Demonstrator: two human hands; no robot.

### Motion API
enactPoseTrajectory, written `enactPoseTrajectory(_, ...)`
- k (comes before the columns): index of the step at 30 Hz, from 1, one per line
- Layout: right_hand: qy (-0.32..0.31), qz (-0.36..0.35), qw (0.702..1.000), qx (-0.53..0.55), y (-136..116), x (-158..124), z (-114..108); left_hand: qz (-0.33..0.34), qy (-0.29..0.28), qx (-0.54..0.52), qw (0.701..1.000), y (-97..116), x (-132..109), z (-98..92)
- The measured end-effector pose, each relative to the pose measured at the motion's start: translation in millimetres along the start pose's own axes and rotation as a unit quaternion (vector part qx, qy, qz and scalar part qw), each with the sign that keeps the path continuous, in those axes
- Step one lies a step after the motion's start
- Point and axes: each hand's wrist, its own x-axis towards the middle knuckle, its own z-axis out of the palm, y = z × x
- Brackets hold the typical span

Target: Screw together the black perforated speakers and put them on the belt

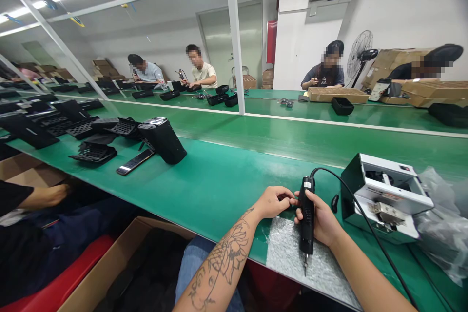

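My right hand (pixel 318 219) grips a black electric screwdriver (pixel 307 209) upright, its metal bit pointing down over a sheet of silver bubble wrap (pixel 292 258). The curled fingers of my left hand (pixel 276 202) reach the tool's upper body; anything small between them is hidden. A black cord (pixel 369 209) runs from the screwdriver's top to the right. Just beyond my right hand, a metal screw feeder (pixel 383 195) with a black side stands on the green workbench (pixel 219 190). A small black part (pixel 334 203) lies between them.
To the left lie a black housing (pixel 163 140), black grille parts (pixel 93 152) and a smartphone (pixel 135 162). A neighbouring worker's forearm (pixel 44 196) and a cardboard box (pixel 120 258) are at lower left. A plastic bag (pixel 440 224) is at right; workers sit across the bench.
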Motion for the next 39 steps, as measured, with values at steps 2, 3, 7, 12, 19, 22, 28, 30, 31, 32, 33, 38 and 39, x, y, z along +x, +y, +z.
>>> enactPoseTrajectory(2,0.0,-0.001,1.0,0.0,-0.1,-0.3,0.3,0.0,0.002,0.002,1.0,-0.1,0.1,0.2)
enactPoseTrajectory(3,-0.001,-0.002,1.0,0.0,0.0,-0.3,0.3,-0.001,0.002,0.003,1.0,0.0,0.1,0.4)
enactPoseTrajectory(7,-0.003,-0.003,1.0,0.0,0.4,0.1,-0.4,-0.004,0.001,0.004,1.0,1.5,0.2,0.5)
enactPoseTrajectory(12,-0.003,-0.003,1.0,-0.003,0.6,0.6,-0.9,-0.007,0.002,0.004,1.0,3.9,0.5,0.3)
enactPoseTrajectory(19,0.001,-0.006,1.0,-0.006,-0.3,-1.4,1.9,-0.003,-0.003,-0.002,1.0,1.5,0.7,0.4)
enactPoseTrajectory(22,0.001,-0.007,1.0,-0.008,-0.6,-1.5,2.8,-0.001,-0.002,-0.003,1.0,0.8,0.6,0.4)
enactPoseTrajectory(28,0.002,-0.008,1.0,-0.008,-0.6,-1.2,2.4,-0.001,0.002,-0.003,1.0,0.5,0.7,0.6)
enactPoseTrajectory(30,0.001,-0.008,1.0,-0.007,-0.5,-1.4,2.0,-0.001,0.003,-0.003,1.0,0.2,0.9,0.7)
enactPoseTrajectory(31,0.001,-0.008,1.0,-0.007,-0.4,-1.3,1.8,-0.002,0.003,-0.004,1.0,-0.1,0.9,0.8)
enactPoseTrajectory(32,0.001,-0.008,1.0,-0.006,-0.3,-1.2,1.7,-0.002,0.003,-0.005,1.0,-0.4,1.0,1.0)
enactPoseTrajectory(33,0.001,-0.009,1.0,-0.006,-0.3,-1.0,1.6,-0.002,0.003,-0.006,1.0,-0.8,1.1,1.2)
enactPoseTrajectory(38,0.003,-0.007,1.0,-0.006,-0.2,0.0,1.0,-0.002,0.004,-0.009,1.0,-2.5,1.6,2.0)
enactPoseTrajectory(39,0.003,-0.006,1.0,-0.006,-0.1,0.1,0.9,-0.002,0.004,-0.01,1.0,-2.9,1.7,2.1)
